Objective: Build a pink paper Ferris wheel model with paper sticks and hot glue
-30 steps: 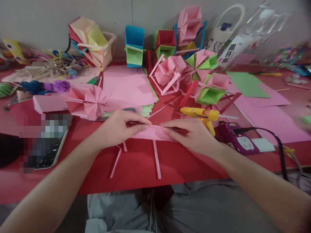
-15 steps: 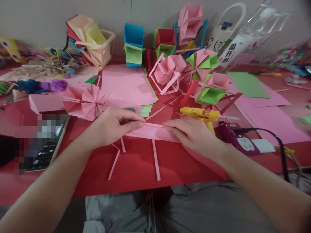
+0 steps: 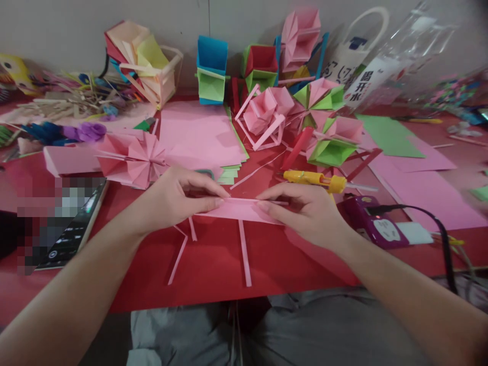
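Left hand [image 3: 179, 200] and right hand [image 3: 305, 207] both pinch one long piece of pink paper [image 3: 241, 209] between thumb and fingers, by its upper part. This paper lies between the two hands, over the front part of the red worktop [image 3: 209, 274]; it looks smooth and matt, with a narrow fold along the upper edge. I cannot tell if it touches the worktop.

From the left, a flat phone [image 3: 78, 236] shows a glossy dark screen, partly blurred out. Behind it are thin, pale sticks [image 3: 72, 105] in a loose heap. Next comes a pleated pink paper wheel [image 3: 139, 157], with sharp creases spreading from its centre. Then a stack of flat pink sheets [image 3: 194, 134] shows green edges at its right side. Nearer to the person lie a thin bent strip [image 3: 177, 260] and a straight strip [image 3: 245, 256]. Behind the right hand is a yellow plastic glue gun [image 3: 316, 178], and to its right a shiny purple box [image 3: 373, 221] with rounded corners. Farther right, a green sheet [image 3: 392, 136] lies flat on pink paper
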Available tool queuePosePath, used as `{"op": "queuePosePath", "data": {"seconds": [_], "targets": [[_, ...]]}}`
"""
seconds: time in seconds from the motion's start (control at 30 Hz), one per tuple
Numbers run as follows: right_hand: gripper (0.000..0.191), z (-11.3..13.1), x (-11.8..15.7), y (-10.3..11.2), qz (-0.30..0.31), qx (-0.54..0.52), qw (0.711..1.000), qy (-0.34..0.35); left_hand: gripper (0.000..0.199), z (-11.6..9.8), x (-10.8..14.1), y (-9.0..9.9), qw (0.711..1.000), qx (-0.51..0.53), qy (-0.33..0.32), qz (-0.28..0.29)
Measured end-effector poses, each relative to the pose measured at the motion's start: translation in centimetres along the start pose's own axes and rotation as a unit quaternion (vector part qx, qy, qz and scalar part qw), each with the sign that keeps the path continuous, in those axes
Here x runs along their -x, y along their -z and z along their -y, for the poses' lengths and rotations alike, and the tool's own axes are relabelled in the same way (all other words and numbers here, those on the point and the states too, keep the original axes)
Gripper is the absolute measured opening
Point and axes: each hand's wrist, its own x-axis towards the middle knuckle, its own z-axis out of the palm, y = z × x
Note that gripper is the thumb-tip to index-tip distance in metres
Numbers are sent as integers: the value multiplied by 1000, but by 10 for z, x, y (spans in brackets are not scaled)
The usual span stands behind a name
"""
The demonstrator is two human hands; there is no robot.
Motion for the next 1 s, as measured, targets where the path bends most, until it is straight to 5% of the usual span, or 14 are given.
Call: {"op": "queuePosePath", "data": {"seconds": [0.2,0.37,0.6,1.0], "targets": [[17,-6,-4,-4,41,-137,985,-98,13,2,0,-6,1000,-9,9,-8],[24,-8,-5,0,87,-179,968,-150,15,7,2,-12,998,-44,-45,-12],[18,-6,-6,-2,127,-144,973,-126,18,3,0,-17,993,-62,-103,16],[8,2,-1,-5,79,-30,996,-36,12,-3,-1,-18,999,-22,-10,22]]}}
